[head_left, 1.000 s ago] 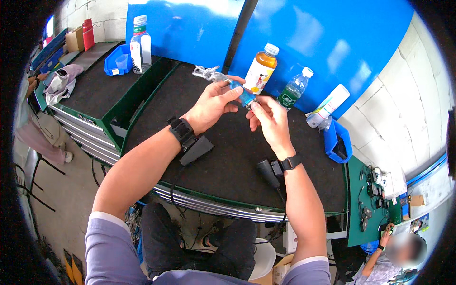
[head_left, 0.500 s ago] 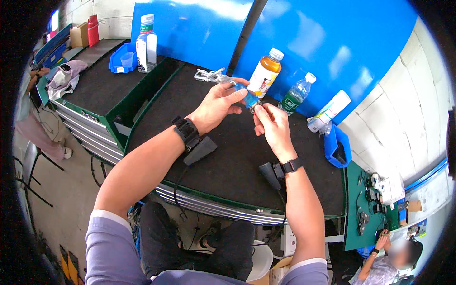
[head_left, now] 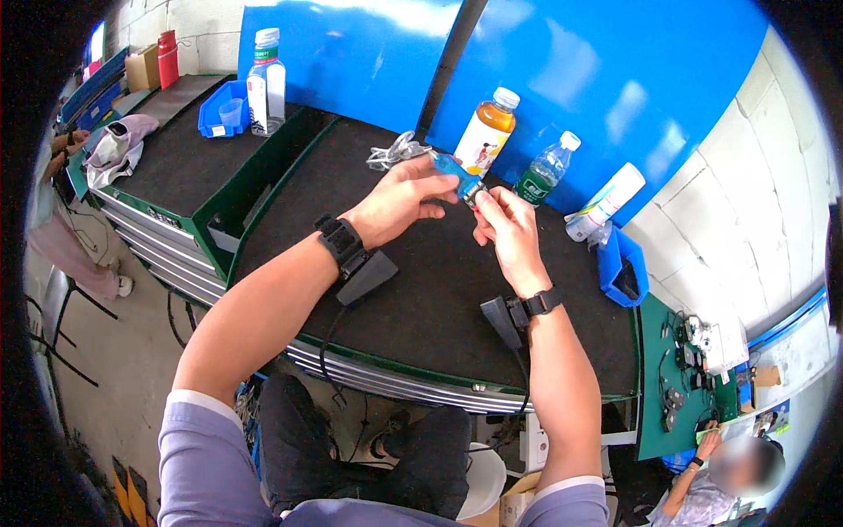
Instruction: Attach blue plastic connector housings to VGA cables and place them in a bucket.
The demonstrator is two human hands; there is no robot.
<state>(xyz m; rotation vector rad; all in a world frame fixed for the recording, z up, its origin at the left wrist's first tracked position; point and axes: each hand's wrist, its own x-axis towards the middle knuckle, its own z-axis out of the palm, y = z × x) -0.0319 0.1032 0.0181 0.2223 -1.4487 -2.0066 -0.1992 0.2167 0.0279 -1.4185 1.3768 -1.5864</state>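
Note:
Above the far part of the black mat (head_left: 421, 290), both my hands meet at a translucent blue cable connector (head_left: 468, 184) with a metal end. My left hand (head_left: 399, 200) has its thumb against the blue body, with the fingers curled behind it. At the metal end, my right hand (head_left: 507, 230) pinches with thumb and forefinger; its fingertips partly hide that end. A coiled pale grey cable (head_left: 397, 153) lies just beyond my left hand, by the connector's rear. The nearest bottle, with amber drink and a white label (head_left: 484, 145), stands right behind the connector.
A green-labelled water bottle (head_left: 545, 169), a white cylindrical container (head_left: 608, 201) and a blue bin (head_left: 623, 269) line the right back. Blue panels (head_left: 580, 79) rise behind. Left stand another bottle (head_left: 266, 88) and a blue bin (head_left: 221, 112). A co-worker (head_left: 702, 483) sits lower right.
My left fingers have shifted off the top of the connector, so more of its blue body shows. The connector has turned slightly in my hands. My right hand stays at the metal end.

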